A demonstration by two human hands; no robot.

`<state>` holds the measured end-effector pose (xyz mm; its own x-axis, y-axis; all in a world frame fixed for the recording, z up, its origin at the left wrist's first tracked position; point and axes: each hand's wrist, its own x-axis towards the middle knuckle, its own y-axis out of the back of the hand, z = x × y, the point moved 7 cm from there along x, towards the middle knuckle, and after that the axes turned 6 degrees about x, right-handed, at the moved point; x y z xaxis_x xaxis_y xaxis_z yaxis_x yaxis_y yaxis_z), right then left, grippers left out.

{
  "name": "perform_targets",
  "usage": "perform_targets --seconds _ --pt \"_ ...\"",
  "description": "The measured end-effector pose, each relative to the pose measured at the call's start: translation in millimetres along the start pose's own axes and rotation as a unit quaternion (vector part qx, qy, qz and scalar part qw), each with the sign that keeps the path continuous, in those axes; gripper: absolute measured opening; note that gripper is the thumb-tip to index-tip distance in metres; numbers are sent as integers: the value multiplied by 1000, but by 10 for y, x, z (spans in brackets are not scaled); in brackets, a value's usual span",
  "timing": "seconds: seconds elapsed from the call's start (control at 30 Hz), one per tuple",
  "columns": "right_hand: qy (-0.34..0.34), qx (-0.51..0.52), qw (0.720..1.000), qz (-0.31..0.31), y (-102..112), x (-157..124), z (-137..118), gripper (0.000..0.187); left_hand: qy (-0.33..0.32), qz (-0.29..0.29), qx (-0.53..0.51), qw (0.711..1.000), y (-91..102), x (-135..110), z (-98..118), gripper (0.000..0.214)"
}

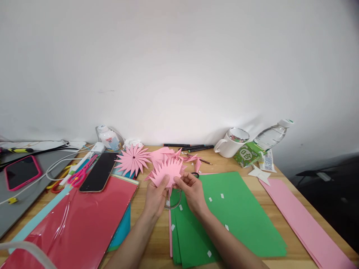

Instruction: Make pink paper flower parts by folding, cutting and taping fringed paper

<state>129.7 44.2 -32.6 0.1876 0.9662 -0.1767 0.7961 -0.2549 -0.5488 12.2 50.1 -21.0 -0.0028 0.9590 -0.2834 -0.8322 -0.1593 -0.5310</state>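
My left hand (155,198) and my right hand (192,191) both pinch a pink spiky paper fan piece (167,170), holding it up above the wooden table (157,239). The left thumb presses on the lower left of the paper, and the right fingers grip its lower right edge. A finished pink paper flower (132,158) lies just to the left of it. More pink paper scraps (165,152) lie behind. A roll of clear tape (174,199) lies under my hands on the green paper sheets (238,216).
A red paper pack (75,224) lies at the left with a black phone (98,172) and pink scissors (81,174). A pink-cased phone (20,172), white mug (231,142), water bottle (271,136), pens (190,147) and pink strips (303,220) are about.
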Motion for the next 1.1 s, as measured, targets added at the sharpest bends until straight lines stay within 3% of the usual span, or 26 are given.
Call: perform_targets --seconds 0.2,0.67,1.1 --pt "16 3 1000 -23 -19 -4 -31 34 -20 -38 7 999 -53 -20 53 31" --pt "27 29 999 20 77 31 -83 33 2 -76 43 996 -62 0 20 21" --pt "35 19 999 13 66 38 -69 31 5 -55 8 998 -43 6 7 31"
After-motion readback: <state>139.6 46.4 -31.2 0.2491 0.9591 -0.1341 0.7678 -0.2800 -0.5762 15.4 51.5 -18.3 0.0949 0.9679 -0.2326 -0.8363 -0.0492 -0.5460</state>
